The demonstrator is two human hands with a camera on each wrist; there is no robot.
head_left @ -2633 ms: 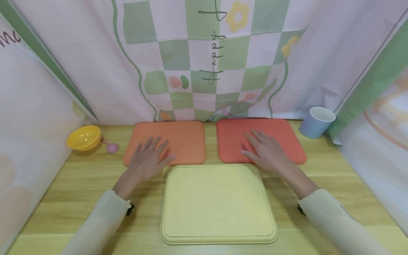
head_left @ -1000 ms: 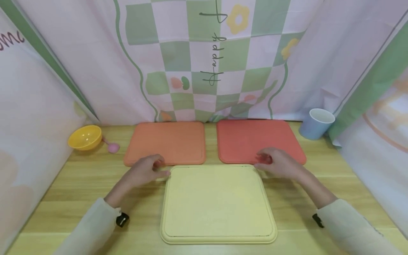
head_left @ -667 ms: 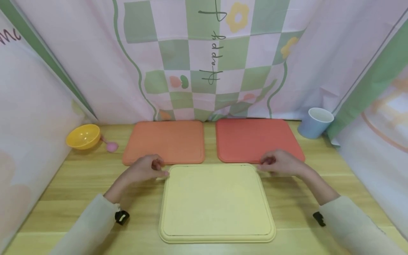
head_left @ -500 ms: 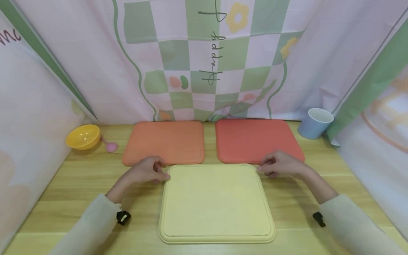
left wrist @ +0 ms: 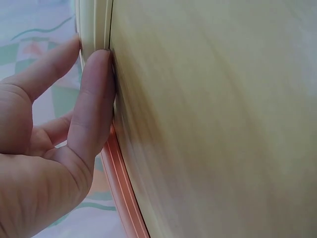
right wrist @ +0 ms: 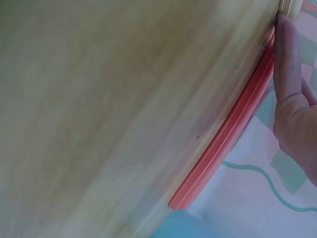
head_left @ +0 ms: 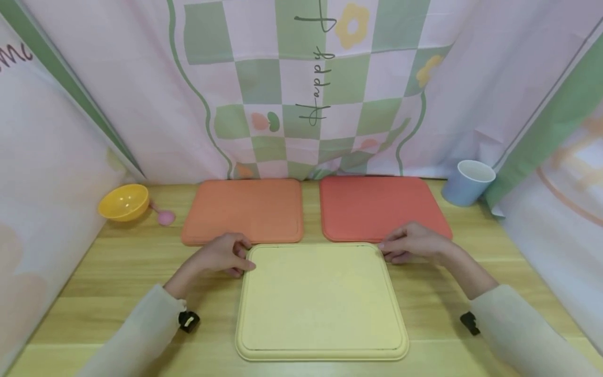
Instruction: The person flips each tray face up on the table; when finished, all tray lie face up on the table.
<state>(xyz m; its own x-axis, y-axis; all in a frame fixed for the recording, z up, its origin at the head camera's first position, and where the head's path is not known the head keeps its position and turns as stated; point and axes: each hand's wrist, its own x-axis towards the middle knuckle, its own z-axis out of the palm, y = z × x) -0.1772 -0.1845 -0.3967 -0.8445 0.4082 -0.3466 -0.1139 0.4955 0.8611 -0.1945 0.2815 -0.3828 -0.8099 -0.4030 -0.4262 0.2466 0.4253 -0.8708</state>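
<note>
- Pinching the far left corner of the pale yellow rectangular plastic cutting board (head_left: 322, 301), the left hand (head_left: 221, 255) is curling its thumb and fingers (left wrist: 94, 106) against the rim.
- Gripping the far right corner, the right hand (head_left: 414, 244) is pressing its curled fingers (right wrist: 287, 54) on the edge — the board is lying flat on the wooden table (head_left: 118, 267) between both hands.
- Lying just beyond the left grip is the orange rounded mat (head_left: 247, 209); beyond the right grip, the red rounded mat (head_left: 377, 204).
</note>
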